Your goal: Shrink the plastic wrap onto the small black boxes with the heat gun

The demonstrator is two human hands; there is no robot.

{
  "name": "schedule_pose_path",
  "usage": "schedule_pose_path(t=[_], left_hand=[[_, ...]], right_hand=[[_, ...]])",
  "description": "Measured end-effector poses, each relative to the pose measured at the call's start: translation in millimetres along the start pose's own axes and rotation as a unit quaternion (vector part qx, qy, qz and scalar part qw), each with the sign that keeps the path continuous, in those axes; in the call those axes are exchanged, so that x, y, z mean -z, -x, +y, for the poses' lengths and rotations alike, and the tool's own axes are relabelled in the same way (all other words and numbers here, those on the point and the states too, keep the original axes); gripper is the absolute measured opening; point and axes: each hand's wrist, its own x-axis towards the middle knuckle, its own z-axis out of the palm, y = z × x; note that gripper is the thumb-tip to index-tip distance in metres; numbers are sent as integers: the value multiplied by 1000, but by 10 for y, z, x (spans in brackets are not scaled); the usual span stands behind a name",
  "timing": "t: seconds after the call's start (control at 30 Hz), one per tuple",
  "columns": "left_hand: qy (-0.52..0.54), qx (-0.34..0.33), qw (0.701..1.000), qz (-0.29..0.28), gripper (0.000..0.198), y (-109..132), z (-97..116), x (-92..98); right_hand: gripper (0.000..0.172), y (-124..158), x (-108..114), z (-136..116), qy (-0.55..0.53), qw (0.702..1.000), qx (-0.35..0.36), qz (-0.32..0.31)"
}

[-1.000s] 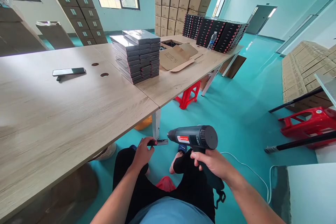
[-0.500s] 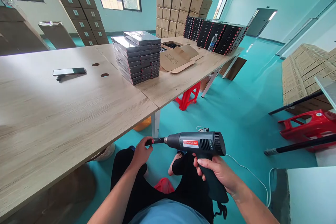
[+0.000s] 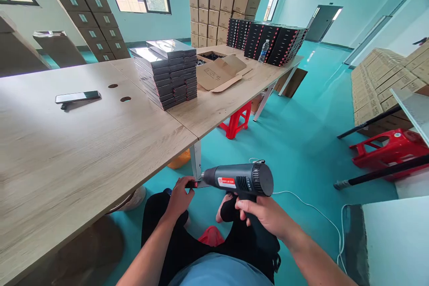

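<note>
My left hand (image 3: 178, 197) pinches a small dark strip (image 3: 191, 184) with a red mark near its end, low over my lap beside the table leg. My right hand (image 3: 264, 216) grips the handle of a black heat gun (image 3: 239, 180). The gun's nozzle points left and sits almost against the strip's end. A long, flat mirror-like device (image 3: 77, 97) lies on the pale wood table (image 3: 83, 152), out of reach of both hands.
A white cable (image 3: 311, 205) trails across the teal floor from the gun. On the table stand stacked flat dark boxes (image 3: 164, 73), an open cardboard box (image 3: 217, 73) and black boxes (image 3: 268, 42). Cartons (image 3: 217, 4) rise behind, and a red stool (image 3: 389, 149) stands right.
The heat gun has swung from side-on to nozzle-away, its rear now turned toward me. Its nozzle stays at the strip. The whole view has shifted slightly.
</note>
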Motion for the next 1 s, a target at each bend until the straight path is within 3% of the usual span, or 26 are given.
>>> schedule_pose_path(t=[0.17,0.33,0.47,0.57,0.67,0.83,1.0], left_hand=[[3,-3,1000,27,37,-1,-11,30],[-1,-12,999,31,39,-13,-13,34],[-1,-9,999,35,37,-27,-30,17],[10,5,999,39,38,-29,-65,10],[25,25,999,24,39,-22,-108,0],[36,50,998,21,38,-40,-120,-85],[75,66,995,28,36,-76,-80,-92]], right_hand=[[20,-24,39,-7,-19,999,-12,-44],[20,-53,11,13,-3,1000,-10,21],[19,-44,9,15,-35,999,-14,-30],[18,-76,74,46,-5,1000,0,18],[17,-95,179,105,21,996,-29,77],[21,-44,148,108,-73,997,-25,-18],[23,-82,194,148,-47,996,-11,78]])
